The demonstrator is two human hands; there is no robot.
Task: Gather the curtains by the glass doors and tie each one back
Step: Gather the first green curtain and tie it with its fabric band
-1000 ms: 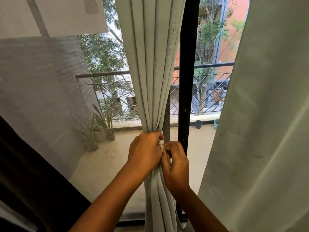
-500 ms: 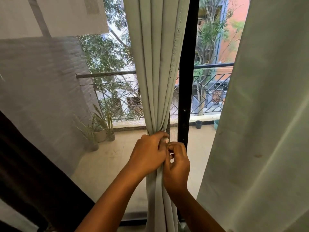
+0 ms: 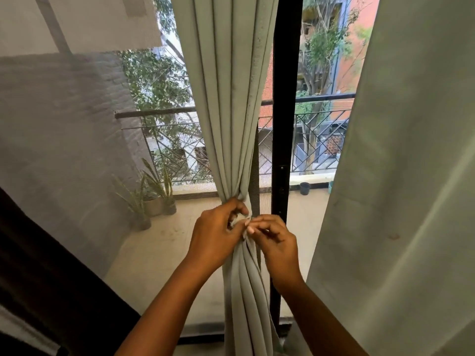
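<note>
Both hands work at the pinched waist of the curtain (image 3: pixel 226 98), which hangs bunched in folds just left of the black frame (image 3: pixel 285 98). The left hand (image 3: pixel 216 237) curls round the gathered cloth from the left; its fingers have lifted since 0.5 s ago, showing a pale bit at the fingertips that is too small to name. The right hand (image 3: pixel 276 242) has drawn a little to the right and down, its thumb and forefinger pinching that same pale bit at the curtain's front. Below the hands the folds twist and fall to the floor. A 2nd curtain (image 3: pixel 401 176) hangs loose at the right. Beyond the glass, 3 pots (image 3: pixel 154 205) with spiky plants stand by the railing (image 3: pixel 174 145). The view has shifted slightly closer.
</note>
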